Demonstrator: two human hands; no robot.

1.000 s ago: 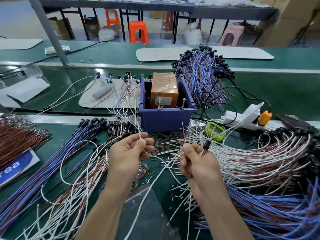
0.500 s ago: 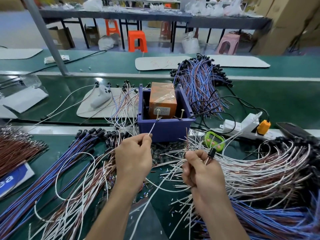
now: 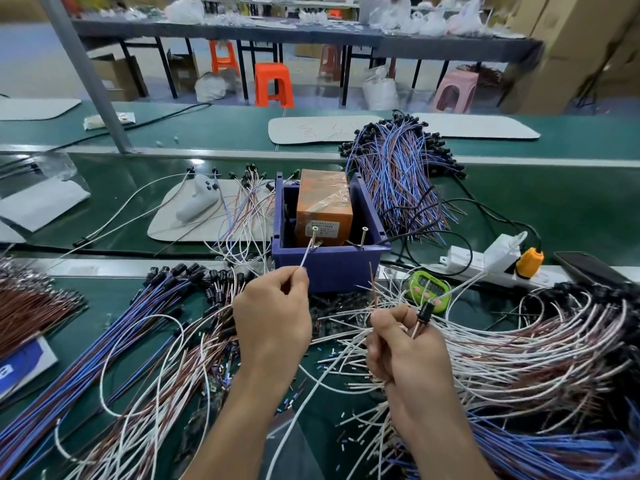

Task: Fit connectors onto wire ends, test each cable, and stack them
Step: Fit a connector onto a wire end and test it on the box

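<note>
Green bench [image 3: 554,209] | white wire [image 3: 304,258] pinched in left grip [image 3: 273,317] | connector [image 3: 425,310] above right grip [image 3: 405,348]

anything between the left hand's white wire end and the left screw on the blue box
Nothing visible. The white wire end pinched by the left hand points at the left screw on the blue box rim, tip beside it.

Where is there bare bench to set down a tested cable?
Dark green belt right of the blue-and-brown wire bundle, behind the white power strip. Far green bench left of the white rounded mat. Near side: loose wire piles everywhere.
</note>
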